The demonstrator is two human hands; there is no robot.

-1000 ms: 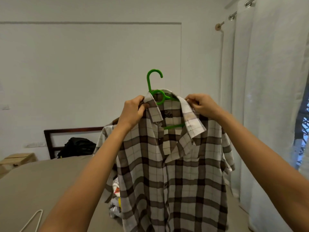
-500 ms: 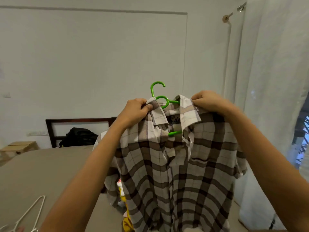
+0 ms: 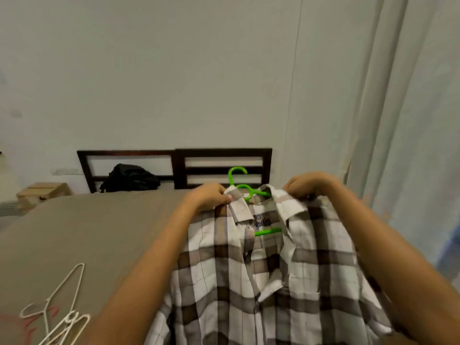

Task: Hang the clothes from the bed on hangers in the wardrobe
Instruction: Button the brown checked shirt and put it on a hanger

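A brown-and-white checked shirt (image 3: 271, 277) is spread low over the bed (image 3: 74, 235), with a green plastic hanger (image 3: 240, 185) inside its collar. The hanger's hook sticks out above the collar and its green bar shows in the open neck. My left hand (image 3: 207, 199) pinches the left collar flap and shoulder. The right shoulder of the shirt is gripped by my right hand (image 3: 307, 184). The wardrobe is out of view.
Several white wire hangers (image 3: 58, 310) lie on the bed at the lower left. A black bag (image 3: 129, 178) sits against the dark wooden headboard (image 3: 219, 155). A cardboard box (image 3: 43, 194) stands at the far left. White curtains (image 3: 403, 120) hang at the right.
Both hands have come down with the shirt and hanger, from raised in front of the wall to low over the bed. My view has tipped downward, and more of the white hangers shows.
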